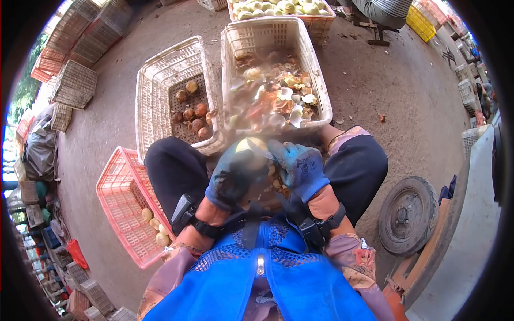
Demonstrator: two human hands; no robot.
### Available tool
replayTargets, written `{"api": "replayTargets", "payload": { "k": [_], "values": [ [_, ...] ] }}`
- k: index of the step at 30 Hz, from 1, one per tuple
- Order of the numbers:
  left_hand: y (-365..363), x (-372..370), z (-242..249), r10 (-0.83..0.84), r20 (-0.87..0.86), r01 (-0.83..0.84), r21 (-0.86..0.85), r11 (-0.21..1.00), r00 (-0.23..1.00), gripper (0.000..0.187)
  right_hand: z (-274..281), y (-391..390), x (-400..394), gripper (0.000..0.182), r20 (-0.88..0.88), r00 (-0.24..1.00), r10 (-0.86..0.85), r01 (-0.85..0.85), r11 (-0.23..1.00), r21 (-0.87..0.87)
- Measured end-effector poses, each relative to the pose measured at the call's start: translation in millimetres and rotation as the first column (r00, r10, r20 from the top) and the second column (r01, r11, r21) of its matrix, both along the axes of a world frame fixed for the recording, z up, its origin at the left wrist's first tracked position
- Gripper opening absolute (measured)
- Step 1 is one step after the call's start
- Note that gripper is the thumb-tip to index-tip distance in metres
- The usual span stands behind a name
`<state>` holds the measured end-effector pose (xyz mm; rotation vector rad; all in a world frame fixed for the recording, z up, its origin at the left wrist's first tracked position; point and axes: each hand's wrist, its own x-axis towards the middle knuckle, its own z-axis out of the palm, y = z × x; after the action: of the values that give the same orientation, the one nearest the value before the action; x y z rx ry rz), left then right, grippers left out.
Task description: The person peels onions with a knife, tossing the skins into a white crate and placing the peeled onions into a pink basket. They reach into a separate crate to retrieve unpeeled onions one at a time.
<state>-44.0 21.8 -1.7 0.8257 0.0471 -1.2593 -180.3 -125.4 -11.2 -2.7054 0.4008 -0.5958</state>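
Note:
My left hand (235, 176), in a blue and dark work glove, is wrapped round a pale peeled-looking onion (250, 144) above my lap. Close against the onion is my right hand (302, 167), in a blue glove with dark writing on its back. Its fingers are closed; a thin pale edge shows between it and the onion, too blurred to tell whether blade or peel. Just beyond both hands stands a white crate (323, 101) with onion skins and scraps (284, 99). To its left, another white crate (155, 101) holds several brown unpeeled onions (188, 114).
A pink crate (115, 198) with several pale onions (154, 224) stands by my left knee. At the back is a crate of peeled onions (278, 7). A wheel (408, 215) lies to the right. Another person (383, 10) sits at the top right. Stacked crates (75, 84) line the left.

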Motion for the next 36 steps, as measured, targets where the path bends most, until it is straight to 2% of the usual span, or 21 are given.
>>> {"api": "replayTargets", "payload": {
  "k": [6,8,13,15,16,17,18,19,20,21,22,23,24,25,26,28,29,31,32,34,36],
  "values": [
    [4,2,-17,0.001,0.148,0.009,-0.065,0.998,0.989,0.047,5,-8,-1,0.043,-0.010,0.998,0.067,-0.067,0.994,-0.081],
    [4,1,-19,0.016,0.110,-0.010,-0.056,0.998,0.994,0.047,5,-8,0,0.041,-0.017,0.996,0.087,-0.088,0.993,-0.082],
    [2,4,-18,0.018,0.084,-0.014,-0.044,0.999,0.996,0.047,3,-3,2,0.032,-0.069,0.997,0.047,-0.054,0.993,-0.108],
    [-1,5,-11,-0.044,0.224,0.049,-0.017,0.999,0.973,0.049,1,3,5,0.028,-0.068,0.997,-0.025,0.017,0.992,-0.122],
    [-1,4,-14,-0.046,0.223,0.051,-0.016,0.999,0.974,0.049,0,4,6,0.025,-0.065,0.993,-0.095,0.085,0.987,-0.139],
    [-1,4,-20,-0.114,0.611,0.105,0.051,0.993,0.783,0.050,-5,3,6,0.025,-0.065,0.993,-0.096,0.087,0.986,-0.140],
    [-2,2,-23,-0.174,0.880,0.125,0.132,0.983,0.443,0.051,-13,-1,6,0.031,-0.150,0.978,-0.148,0.151,0.989,0.008],
    [-4,-1,-24,-0.174,0.879,0.125,0.131,0.983,0.443,0.051,-18,-3,6,0.038,-0.240,0.953,-0.184,0.224,0.963,0.151],
    [-5,-5,-25,-0.141,0.839,0.104,0.102,0.989,0.525,0.052,-22,-4,5,0.038,-0.241,0.953,-0.184,0.225,0.963,0.151],
    [-5,-8,-25,-0.109,0.791,0.081,0.076,0.994,0.602,0.053,-24,-4,4,0.034,-0.041,0.990,-0.137,0.143,0.938,0.316],
    [-3,1,-24,-0.274,0.882,0.113,0.249,0.962,0.383,0.055,-25,-5,2,0.030,0.166,0.979,-0.119,0.031,0.891,0.453],
    [-5,5,-21,-0.273,0.883,0.117,0.247,0.962,0.383,0.055,-24,-5,0,0.030,0.166,0.979,-0.122,0.034,0.892,0.450],
    [-6,8,-13,-0.330,0.861,0.158,0.291,0.944,0.386,0.056,-20,-4,-3,0.033,0.142,0.983,-0.113,-0.016,0.727,0.687],
    [-6,10,-8,-0.388,0.837,0.199,0.335,0.921,0.386,0.057,-17,-3,-5,0.036,0.121,0.988,-0.098,-0.057,0.496,0.866],
    [-4,11,-24,-0.209,0.640,0.150,0.147,0.978,0.739,0.059,-17,-2,-4,0.036,0.122,0.988,-0.098,-0.057,0.496,0.867],
    [-8,11,-8,-0.207,0.579,0.145,0.152,0.978,0.789,0.060,-15,-2,2,0.029,0.275,0.936,-0.220,-0.222,0.240,0.945],
    [-9,11,-3,-0.202,0.513,0.140,0.157,0.978,0.834,0.060,-11,-1,3,0.029,0.276,0.936,-0.220,-0.222,0.240,0.945],
    [-9,12,-7,-0.229,0.520,0.163,0.170,0.972,0.823,0.061,-2,0,4,0.032,0.202,0.957,-0.210,-0.194,0.059,0.979],
    [-8,12,-8,-0.256,0.526,0.186,0.184,0.965,0.811,0.062,-2,0,3,0.032,0.202,0.956,-0.212,-0.194,0.059,0.979],
    [-7,14,-6,-0.263,0.499,0.207,0.164,0.964,0.826,0.061,-4,0,3,0.030,0.211,0.955,-0.208,-0.225,-0.043,0.974],
    [-7,14,-3,-0.267,0.471,0.225,0.145,0.964,0.841,0.060,-2,3,3,0.029,0.251,0.943,-0.219,-0.259,-0.004,0.966]
  ]
}}
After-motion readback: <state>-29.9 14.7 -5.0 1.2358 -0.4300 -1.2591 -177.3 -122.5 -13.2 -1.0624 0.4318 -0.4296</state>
